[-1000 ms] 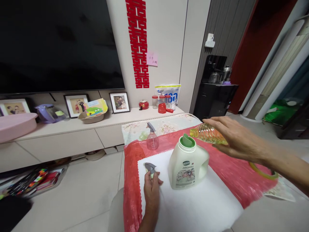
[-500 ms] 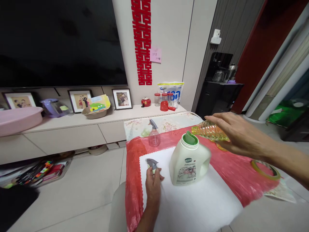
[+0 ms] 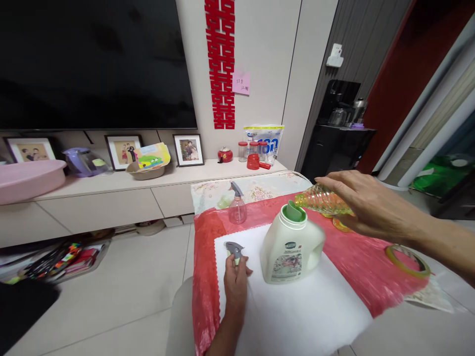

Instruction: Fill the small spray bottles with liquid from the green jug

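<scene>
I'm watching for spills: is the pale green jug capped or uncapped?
Uncapped: the jug shows its threaded neck, with a green spout standing in it and no cap over it.

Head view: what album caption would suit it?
Right hand holds a bottle sideways by the green spout of a pale jug; left hand grips a gray spray head.

soft, even light leaves glare on the red plastic sheet (image 3: 371,277); edges stretch.

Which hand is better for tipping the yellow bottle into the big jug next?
Probably the right hand: it holds the yellow bottle tipped sideways, its neck right by the green spout of the jug. The left hand is lower, on the jug's other side, holding a grey spray head.
</scene>
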`<move>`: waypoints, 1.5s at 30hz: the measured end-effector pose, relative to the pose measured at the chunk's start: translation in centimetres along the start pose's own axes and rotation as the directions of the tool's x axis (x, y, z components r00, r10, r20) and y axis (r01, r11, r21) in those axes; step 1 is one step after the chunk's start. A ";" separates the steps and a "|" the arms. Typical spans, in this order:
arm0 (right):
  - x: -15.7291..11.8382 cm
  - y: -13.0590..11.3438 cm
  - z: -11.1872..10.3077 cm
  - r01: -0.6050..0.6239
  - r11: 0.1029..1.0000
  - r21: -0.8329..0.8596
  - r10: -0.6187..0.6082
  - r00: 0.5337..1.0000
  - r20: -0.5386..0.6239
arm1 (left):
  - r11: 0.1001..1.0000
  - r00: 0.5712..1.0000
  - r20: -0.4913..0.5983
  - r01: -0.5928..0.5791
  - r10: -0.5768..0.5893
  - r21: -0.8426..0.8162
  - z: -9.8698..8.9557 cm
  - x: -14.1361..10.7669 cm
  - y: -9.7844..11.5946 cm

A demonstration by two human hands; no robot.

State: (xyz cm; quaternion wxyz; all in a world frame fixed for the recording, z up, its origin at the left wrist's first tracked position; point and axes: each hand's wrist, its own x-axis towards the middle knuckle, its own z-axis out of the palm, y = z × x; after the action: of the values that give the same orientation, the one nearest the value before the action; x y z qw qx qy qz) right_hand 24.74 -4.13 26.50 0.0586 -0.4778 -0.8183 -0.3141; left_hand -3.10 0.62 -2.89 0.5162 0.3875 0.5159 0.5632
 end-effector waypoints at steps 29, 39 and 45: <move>0.4 0.2 -0.4 -0.027 0.999 0.035 0.026 0.999 0.034 | 1.000 1.000 0.006 0.015 -0.015 0.010 0.0 0.0 0.1; 0.6 0.4 -0.8 0.010 0.997 -0.072 -0.006 0.999 0.047 | 1.000 1.000 0.007 0.024 -0.024 0.013 0.1 0.0 0.3; 0.8 0.5 -1.2 0.036 0.992 -0.122 -0.032 0.999 0.031 | 1.000 1.000 0.018 0.021 -0.022 0.019 0.0 0.1 0.2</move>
State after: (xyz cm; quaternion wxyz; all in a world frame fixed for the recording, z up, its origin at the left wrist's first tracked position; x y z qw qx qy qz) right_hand 24.42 -4.07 28.02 0.0118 -0.4710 -0.8063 -0.3578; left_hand -3.17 0.68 -2.70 0.5230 0.3919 0.5208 0.5492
